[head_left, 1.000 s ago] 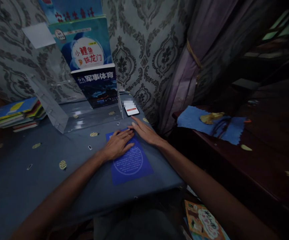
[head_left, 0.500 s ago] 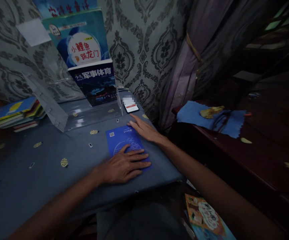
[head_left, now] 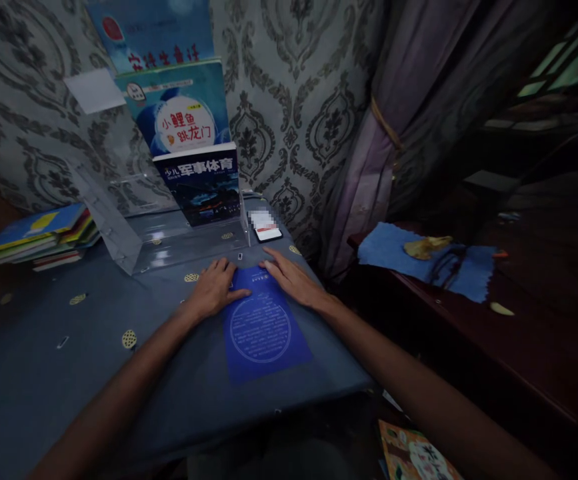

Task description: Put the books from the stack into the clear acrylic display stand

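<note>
A flat blue printed sheet [head_left: 269, 333], with a circle of small white text on it, lies on the cloth-covered table in front of me. My left hand [head_left: 216, 290] rests at its upper left edge, fingers stretched forward and thumb lying over the sheet. At the upper right edge lies my right hand [head_left: 291, 277], fingers extended and touching the border. Neither hand is gripping anything. Just beyond the sheet sits a phone [head_left: 267, 227] with a lit, partly blurred screen.
A clear acrylic rack [head_left: 119, 240] holds a dark book [head_left: 206, 190] with teal and blue books behind it. To the left is a stack of books [head_left: 43, 233]. A blue cloth [head_left: 383, 250] lies on a dark red surface at right. An orange book [head_left: 413, 453] is lower down.
My left hand has slid from the middle of the sheet up to its upper left edge, uncovering the printed circle. My right hand stays at the right edge. The view has tilted upward slightly.
</note>
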Motion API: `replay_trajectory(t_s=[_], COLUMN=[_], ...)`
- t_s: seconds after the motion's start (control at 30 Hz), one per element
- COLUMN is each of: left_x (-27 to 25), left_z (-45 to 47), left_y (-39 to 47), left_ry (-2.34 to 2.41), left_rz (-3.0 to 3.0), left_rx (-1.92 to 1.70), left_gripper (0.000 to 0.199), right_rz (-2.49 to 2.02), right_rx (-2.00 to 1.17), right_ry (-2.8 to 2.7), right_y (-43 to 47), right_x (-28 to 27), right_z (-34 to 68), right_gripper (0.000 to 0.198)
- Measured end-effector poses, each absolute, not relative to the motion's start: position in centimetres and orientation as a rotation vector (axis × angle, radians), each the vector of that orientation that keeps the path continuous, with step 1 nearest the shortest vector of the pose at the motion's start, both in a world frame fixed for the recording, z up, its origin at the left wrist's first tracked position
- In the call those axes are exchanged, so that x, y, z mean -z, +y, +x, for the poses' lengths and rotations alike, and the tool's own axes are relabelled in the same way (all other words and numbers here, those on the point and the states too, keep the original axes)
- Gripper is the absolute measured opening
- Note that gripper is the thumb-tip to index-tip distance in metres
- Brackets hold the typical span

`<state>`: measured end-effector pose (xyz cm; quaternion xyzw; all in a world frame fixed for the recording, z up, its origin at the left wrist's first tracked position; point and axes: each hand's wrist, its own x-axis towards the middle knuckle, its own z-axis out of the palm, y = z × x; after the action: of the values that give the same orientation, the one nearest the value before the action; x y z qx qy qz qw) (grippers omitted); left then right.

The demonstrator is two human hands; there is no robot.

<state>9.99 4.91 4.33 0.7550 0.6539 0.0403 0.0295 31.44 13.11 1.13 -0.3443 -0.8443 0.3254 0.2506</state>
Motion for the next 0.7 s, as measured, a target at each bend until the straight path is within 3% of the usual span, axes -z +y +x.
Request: replay_trajectory(t_s=[0.27, 0.43, 0.6, 0.7], left_x=[-5.2, -4.8, -3.8, -3.6], left_z=[9.2, 7.7, 5.6, 4.9], left_y=[7.4, 8.1, 4.8, 1.1], left_ry=[1.932, 1.839, 2.021, 2.126], left_rz=[2.047, 1.914, 1.810, 1.750], left_rx=[-0.193, -0.292, -0.372, -0.481], left_gripper=[0.059, 0.025, 0.015, 0.025], right_rz=[-0.893, -0.896, -0.875, -0.784], right_rx=[-0.828, -0.838, -0.735, -0.649], right_ry=[-2.310, -2.296, -2.312, -2.420], right_y=[13.1, 12.8, 12.2, 10.5], right_x=[-0.6, -1.0, -1.9, -1.9], right_z=[31.5, 31.5, 31.3, 30.7], right_gripper=[0.060, 0.057, 0.051, 0.049])
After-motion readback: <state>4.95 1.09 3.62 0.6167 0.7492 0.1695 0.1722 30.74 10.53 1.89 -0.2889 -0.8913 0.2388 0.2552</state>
